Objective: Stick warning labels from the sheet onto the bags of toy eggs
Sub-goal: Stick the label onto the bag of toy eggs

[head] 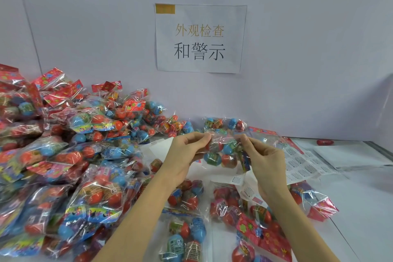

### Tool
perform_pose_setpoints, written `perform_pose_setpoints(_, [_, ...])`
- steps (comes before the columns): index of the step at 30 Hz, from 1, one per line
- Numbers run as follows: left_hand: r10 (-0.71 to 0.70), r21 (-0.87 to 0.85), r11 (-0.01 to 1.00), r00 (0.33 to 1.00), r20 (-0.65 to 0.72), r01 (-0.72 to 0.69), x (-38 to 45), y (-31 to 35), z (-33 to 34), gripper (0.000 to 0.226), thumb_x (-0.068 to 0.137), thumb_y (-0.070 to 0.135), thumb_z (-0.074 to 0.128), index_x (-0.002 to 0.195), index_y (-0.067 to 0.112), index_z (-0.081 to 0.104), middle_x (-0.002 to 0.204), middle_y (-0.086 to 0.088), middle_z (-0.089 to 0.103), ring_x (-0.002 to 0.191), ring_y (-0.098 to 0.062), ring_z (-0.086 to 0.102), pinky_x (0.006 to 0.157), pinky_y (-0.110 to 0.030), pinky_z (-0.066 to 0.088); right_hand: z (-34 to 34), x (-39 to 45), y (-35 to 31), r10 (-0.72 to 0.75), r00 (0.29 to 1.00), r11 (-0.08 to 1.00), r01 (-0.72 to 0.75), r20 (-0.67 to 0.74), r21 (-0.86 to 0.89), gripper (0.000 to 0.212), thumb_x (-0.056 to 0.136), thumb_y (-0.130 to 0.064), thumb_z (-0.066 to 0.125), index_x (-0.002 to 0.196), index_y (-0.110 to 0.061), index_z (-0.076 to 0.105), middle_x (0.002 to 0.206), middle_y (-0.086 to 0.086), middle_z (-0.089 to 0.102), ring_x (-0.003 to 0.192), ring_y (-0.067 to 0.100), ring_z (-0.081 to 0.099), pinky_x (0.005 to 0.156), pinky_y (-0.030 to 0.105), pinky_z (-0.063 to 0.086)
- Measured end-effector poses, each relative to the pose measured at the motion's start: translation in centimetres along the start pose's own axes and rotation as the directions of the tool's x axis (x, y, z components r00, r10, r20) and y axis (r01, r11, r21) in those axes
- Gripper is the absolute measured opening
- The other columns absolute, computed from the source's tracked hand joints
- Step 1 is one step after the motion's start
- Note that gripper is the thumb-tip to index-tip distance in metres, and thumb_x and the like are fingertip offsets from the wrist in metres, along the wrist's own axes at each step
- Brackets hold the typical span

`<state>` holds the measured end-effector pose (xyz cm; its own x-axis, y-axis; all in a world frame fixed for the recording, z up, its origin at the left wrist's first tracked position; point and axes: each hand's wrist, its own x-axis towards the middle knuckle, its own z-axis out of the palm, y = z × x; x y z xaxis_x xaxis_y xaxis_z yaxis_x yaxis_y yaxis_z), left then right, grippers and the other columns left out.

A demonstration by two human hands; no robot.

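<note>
The print on the label sheet (302,161), just right of the right hand (265,161), is too small to read, and the held bag (225,153) covers the sheet's near-left corner. Whether a label sits between the right hand's fingertips (244,140) cannot be told; glare on the film hides it. The left hand (187,153) covers the bag's left edge. Left of the left hand, the heap of bags (63,155) runs off the picture's left and bottom edges, its lower layers buried. Below the hands, both forearms and the nearest bags are cut by the bottom edge. Far right of the right hand, a small red object (325,142) is too blurred to identify.
</note>
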<state>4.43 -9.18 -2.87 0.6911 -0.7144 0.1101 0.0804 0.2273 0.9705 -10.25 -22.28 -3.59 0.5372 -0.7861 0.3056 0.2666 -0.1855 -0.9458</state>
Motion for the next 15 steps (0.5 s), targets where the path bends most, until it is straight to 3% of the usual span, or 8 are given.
perform_pose_setpoints(1, [0.011, -0.007, 1.000, 1.000, -0.004, -0.011, 0.0, 0.0, -0.1, 0.014, 0.097, 0.015, 0.072, 0.087, 0.014, 0.082, 0.085, -0.002, 0.076, 0.076, -0.009, 0.069, 0.069, -0.022, 0.054, -0.3, 0.1, 0.1, -0.158, 0.987, 0.970, 0.153, -0.014, -0.188, 0.032, 0.085, -0.048, 0.070, 0.098, -0.022, 0.085, 0.084, -0.004, 0.081, 0.078, 0.020, 0.078, 0.069, 0.028, 0.063])
perform_pose_setpoints(2, [0.025, -0.014, 1.000, 1.000, -0.003, -0.025, 0.0, 0.0, 0.0, 0.016, 0.098, 0.013, 0.071, 0.086, 0.014, 0.082, 0.084, -0.002, 0.076, 0.075, -0.008, 0.069, 0.068, -0.020, 0.054, -0.7, 0.2, 0.4, -0.331, 0.943, 0.869, 0.313, 0.021, -0.382, 0.034, 0.089, -0.049, 0.066, 0.096, -0.022, 0.084, 0.078, -0.006, 0.079, 0.071, 0.017, 0.075, 0.064, 0.028, 0.060])
perform_pose_setpoints(3, [0.036, -0.013, 0.999, 0.999, -0.002, -0.036, 0.0, 0.0, 0.0, 0.017, 0.099, 0.011, 0.069, 0.087, 0.013, 0.081, 0.083, -0.001, 0.076, 0.075, -0.007, 0.069, 0.068, -0.018, 0.054, -0.8, 0.3, 0.7, -0.453, 0.888, 0.750, 0.428, 0.080, -0.504, 0.038, 0.093, -0.049, 0.060, 0.095, -0.019, 0.083, 0.075, -0.008, 0.077, 0.067, 0.012, 0.072, 0.062, 0.026, 0.057])
perform_pose_setpoints(4, [0.043, -0.004, 0.999, 0.999, -0.003, -0.043, 0.0, -0.1, 0.2, 0.018, 0.100, 0.010, 0.068, 0.088, 0.012, 0.081, 0.083, -0.001, 0.076, 0.075, -0.007, 0.069, 0.068, -0.018, 0.054, -0.8, 0.4, 0.9, -0.492, 0.863, 0.696, 0.467, 0.110, -0.545, 0.041, 0.095, -0.050, 0.056, 0.094, -0.017, 0.081, 0.074, -0.010, 0.075, 0.065, 0.008, 0.069, 0.061, 0.021, 0.054])
perform_pose_setpoints(7, [0.050, 0.009, 0.999, 0.998, -0.049, -0.049, -0.2, -0.4, 0.5, 0.019, 0.099, 0.010, 0.070, 0.088, 0.016, 0.085, 0.085, -0.003, 0.079, 0.077, -0.010, 0.074, 0.069, -0.019, 0.056, -0.3, 0.5, 0.8, -0.327, 0.943, 0.824, 0.316, 0.060, -0.471, 0.045, 0.094, -0.056, 0.052, 0.084, -0.017, 0.073, 0.067, -0.008, 0.069, 0.063, 0.007, 0.063, 0.058, 0.013, 0.045])
perform_pose_setpoints(10, [0.068, 0.051, 0.997, 0.982, -0.177, -0.060, 0.0, -0.9, 0.6, 0.024, 0.097, 0.013, 0.074, 0.082, 0.029, 0.085, 0.090, -0.003, 0.082, 0.085, -0.017, 0.078, 0.076, -0.028, 0.063, 0.2, 0.6, 0.6, -0.079, 0.992, 0.957, 0.104, 0.101, -0.272, 0.042, 0.088, -0.057, 0.060, 0.091, -0.017, 0.072, 0.073, 0.002, 0.071, 0.063, 0.009, 0.062, 0.062, 0.019, 0.052])
perform_pose_setpoints(13, [0.131, 0.166, 0.982, 0.956, -0.261, -0.089, 0.2, -1.1, 0.4, 0.015, 0.094, 0.015, 0.077, 0.089, 0.027, 0.082, 0.088, 0.002, 0.081, 0.085, -0.015, 0.078, 0.072, -0.026, 0.062, 0.1, 0.7, 0.7, 0.038, 0.985, 0.978, -0.002, 0.169, -0.208, 0.028, 0.087, -0.042, 0.076, 0.094, -0.015, 0.076, 0.078, 0.002, 0.076, 0.068, 0.011, 0.069, 0.069, 0.024, 0.059])
perform_pose_setpoints(15, [0.072, 0.080, 0.996, 0.956, -0.286, -0.051, 0.2, -0.7, 0.2, 0.010, 0.093, 0.014, 0.078, 0.089, 0.021, 0.083, 0.086, 0.001, 0.080, 0.077, -0.013, 0.077, 0.065, -0.021, 0.059, 0.0, 0.8, 0.9, 0.057, 0.992, 0.982, -0.036, 0.113, -0.185, 0.015, 0.090, -0.030, 0.080, 0.093, -0.015, 0.078, 0.079, 0.003, 0.077, 0.070, 0.013, 0.069, 0.070, 0.024, 0.058])
